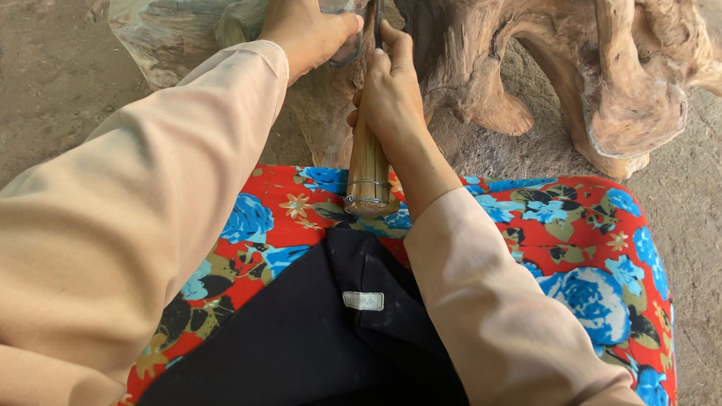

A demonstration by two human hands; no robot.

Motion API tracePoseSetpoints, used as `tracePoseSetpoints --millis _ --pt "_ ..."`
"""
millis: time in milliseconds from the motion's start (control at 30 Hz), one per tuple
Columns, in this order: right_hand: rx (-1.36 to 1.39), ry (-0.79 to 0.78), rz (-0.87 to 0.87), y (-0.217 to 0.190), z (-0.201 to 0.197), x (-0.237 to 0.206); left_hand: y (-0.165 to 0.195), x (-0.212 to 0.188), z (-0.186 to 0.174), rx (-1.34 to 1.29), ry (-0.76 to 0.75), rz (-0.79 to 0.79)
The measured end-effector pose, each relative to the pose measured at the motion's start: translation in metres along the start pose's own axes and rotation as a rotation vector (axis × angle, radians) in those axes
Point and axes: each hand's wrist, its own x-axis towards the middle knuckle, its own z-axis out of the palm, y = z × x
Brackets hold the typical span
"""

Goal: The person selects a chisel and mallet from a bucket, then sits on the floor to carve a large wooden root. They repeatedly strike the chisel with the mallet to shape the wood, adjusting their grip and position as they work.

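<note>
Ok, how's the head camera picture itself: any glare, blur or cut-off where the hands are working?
Head view: soft, even light, no glare. The right hand on the wooden handle is sharp. The left hand and the tool's working end run off the top edge. The near sleeves loom large from wide-angle distortion.

An outdoor or open-sided woodcarving spot, set on bare ground. Packed dirt point(53, 83) all around, dusty and unpaved, with no floor covering in sight. A large gnarled tree root point(602, 68), stripped of bark and partly smoothed, standing on the earth as the workpiece. A wooden-handled carving tool point(370, 162) held against it in both hands. Seating low to the ground, on a red and blue flowered cushion point(587, 248). No bench, walls or machinery within view.
</note>
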Motion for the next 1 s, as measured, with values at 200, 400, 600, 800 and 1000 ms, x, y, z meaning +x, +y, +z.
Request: tracePoseSetpoints --millis 200,400,600,800,1000 --pt "-0.179 0.009 0.002 -0.011 -0.007 0.002 0.006 0.0 0.0 -0.019 -0.108 -0.178" --pt "0.409 -0.109 0.289 -0.017 -0.012 0.025 0.006 0.003 0.003 0.039 -0.088 -0.184" --pt "-0.339 -0.033 -0.226 -0.005 -0.02 0.02 0.001 0.003 0.004 0.097 0.007 0.023" --pt "1.2 -0.472 0.586 -0.042 -0.038 0.023 -0.001 0.008 0.003 0.124 -0.063 -0.057" --pt "0.125 -0.122 0.155 -0.025 -0.022 0.016 0.002 0.007 0.002 0.026 0.031 0.048"
